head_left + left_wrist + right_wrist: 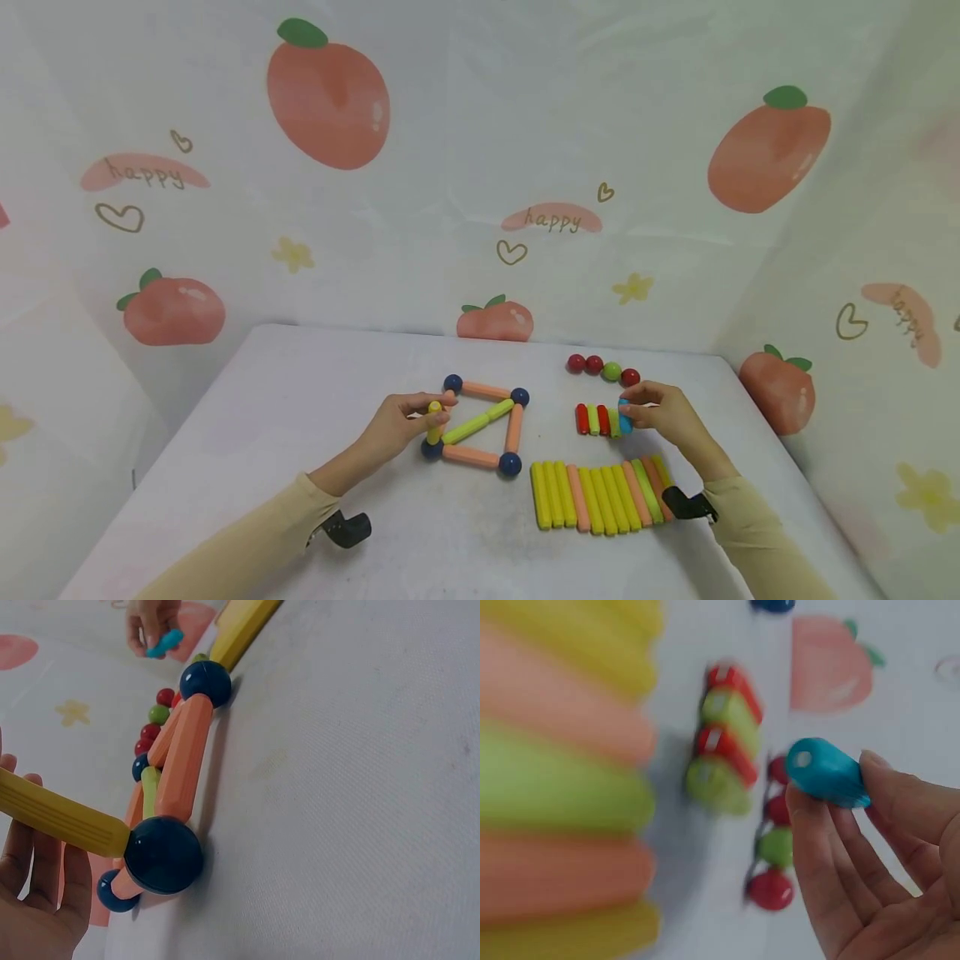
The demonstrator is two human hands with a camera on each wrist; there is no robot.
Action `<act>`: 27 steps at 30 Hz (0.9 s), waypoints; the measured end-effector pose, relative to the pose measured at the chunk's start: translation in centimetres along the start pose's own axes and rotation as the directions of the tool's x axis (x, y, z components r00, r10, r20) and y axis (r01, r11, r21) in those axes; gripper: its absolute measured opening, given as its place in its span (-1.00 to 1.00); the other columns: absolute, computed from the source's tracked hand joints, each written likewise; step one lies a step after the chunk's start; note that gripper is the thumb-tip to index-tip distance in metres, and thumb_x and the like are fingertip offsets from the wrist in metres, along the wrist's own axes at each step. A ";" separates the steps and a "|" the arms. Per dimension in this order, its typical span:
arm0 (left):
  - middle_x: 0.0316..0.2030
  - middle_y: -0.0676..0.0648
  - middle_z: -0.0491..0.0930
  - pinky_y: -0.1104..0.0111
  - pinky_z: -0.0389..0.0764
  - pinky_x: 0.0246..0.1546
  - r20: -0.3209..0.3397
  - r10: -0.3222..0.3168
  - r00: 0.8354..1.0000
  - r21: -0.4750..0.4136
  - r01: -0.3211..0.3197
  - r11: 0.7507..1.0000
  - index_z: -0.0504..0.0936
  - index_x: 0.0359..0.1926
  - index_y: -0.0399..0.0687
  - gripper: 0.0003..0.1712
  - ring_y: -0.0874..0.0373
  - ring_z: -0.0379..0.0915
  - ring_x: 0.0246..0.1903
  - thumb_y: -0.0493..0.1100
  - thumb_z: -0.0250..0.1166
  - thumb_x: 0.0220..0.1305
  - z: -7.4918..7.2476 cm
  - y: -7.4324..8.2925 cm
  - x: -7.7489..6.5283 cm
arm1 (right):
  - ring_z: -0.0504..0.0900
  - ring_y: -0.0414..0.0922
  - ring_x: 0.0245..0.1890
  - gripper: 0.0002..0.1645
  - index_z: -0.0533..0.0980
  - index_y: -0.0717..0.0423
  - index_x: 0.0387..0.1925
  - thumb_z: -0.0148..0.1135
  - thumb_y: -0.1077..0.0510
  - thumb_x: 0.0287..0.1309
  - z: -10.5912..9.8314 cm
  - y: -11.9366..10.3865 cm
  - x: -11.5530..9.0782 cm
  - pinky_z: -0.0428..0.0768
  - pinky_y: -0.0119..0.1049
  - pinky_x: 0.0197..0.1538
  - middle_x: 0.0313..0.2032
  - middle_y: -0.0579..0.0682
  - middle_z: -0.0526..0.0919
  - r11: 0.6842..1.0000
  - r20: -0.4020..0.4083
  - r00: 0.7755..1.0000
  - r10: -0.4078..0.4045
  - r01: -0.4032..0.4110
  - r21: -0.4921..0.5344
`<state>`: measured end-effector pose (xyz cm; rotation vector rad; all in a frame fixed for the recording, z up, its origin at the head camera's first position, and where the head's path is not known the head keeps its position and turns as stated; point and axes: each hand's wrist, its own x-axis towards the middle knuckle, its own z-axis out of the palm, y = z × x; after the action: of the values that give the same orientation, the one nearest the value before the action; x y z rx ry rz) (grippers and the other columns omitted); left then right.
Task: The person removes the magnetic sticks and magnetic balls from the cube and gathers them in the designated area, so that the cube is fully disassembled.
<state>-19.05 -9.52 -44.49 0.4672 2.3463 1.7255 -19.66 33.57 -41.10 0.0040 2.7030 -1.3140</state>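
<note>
My left hand (401, 427) holds a yellow magnetic stick (67, 817) upright on the navy ball (163, 855) at the near left corner of a square frame. Salmon sticks (470, 456) form the frame's sides, navy balls (510, 464) its corners, and a light green diagonal (477, 422) crosses it. My right hand (666, 412) pinches a short blue stick (826, 772) between thumb and fingers. In the right wrist view the blue stick is off the table, near the row of short red and green sticks (727, 731).
Long yellow, salmon and green sticks (592, 498) lie side by side at the front right. Several red and green balls (594, 364) line up at the back right. A printed cloth (555, 275) hangs behind the white table (420, 533).
</note>
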 end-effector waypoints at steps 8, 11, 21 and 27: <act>0.13 -0.15 0.66 0.27 0.48 -0.02 -0.006 -0.006 1.000 -0.003 0.006 1.000 0.67 0.12 0.13 -0.59 0.11 0.49 -0.05 0.03 0.36 0.26 -0.1 0.2 -0.1 | 0.65 -0.19 -0.27 -0.56 0.52 0.39 0.04 0.27 0.11 0.30 -1.0 1.8 1.0 0.71 -0.37 -0.15 -0.15 0.11 0.72 0.997 0.021 0.997 0.077 -0.077 -0.007; 0.12 -0.16 0.66 0.28 0.49 -0.02 -0.006 -0.002 1.000 -0.002 0.002 1.000 0.67 0.12 0.12 -0.58 0.11 0.50 -0.05 0.06 0.36 0.25 -0.1 0.3 -0.2 | 0.64 -0.21 -0.30 -0.57 0.53 0.39 0.03 0.28 0.12 0.29 -1.1 2.2 1.3 0.69 -0.39 -0.16 -0.17 0.07 0.73 0.992 0.023 0.992 0.122 -0.122 -0.012; 0.11 -0.14 0.67 0.27 0.49 -0.01 -0.011 -0.016 1.000 0.000 0.016 1.000 0.67 0.11 0.17 -0.57 0.13 0.51 -0.05 0.09 0.37 0.23 -0.1 0.1 -0.1 | 0.63 -0.18 -0.28 -0.63 0.54 0.41 -0.01 0.27 0.19 0.28 -1.2 3.4 2.0 0.72 -0.30 -0.13 -0.14 0.17 0.72 0.992 0.050 0.991 0.123 -0.121 -0.040; 0.12 -0.15 0.66 0.27 0.48 0.00 -0.015 -0.016 1.000 -0.005 0.016 1.000 0.67 0.11 0.15 -0.58 0.14 0.51 -0.04 0.07 0.38 0.23 -0.1 0.3 -0.2 | 0.63 -0.17 -0.26 -0.61 0.54 0.39 0.01 0.26 0.16 0.29 -1.3 3.5 2.2 0.71 -0.29 -0.11 -0.11 0.17 0.71 0.992 0.089 0.989 0.117 -0.113 -0.048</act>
<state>-18.87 -9.58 -44.21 0.4348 2.3490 1.7340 -21.78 36.62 -43.35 0.0916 2.6112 -1.1934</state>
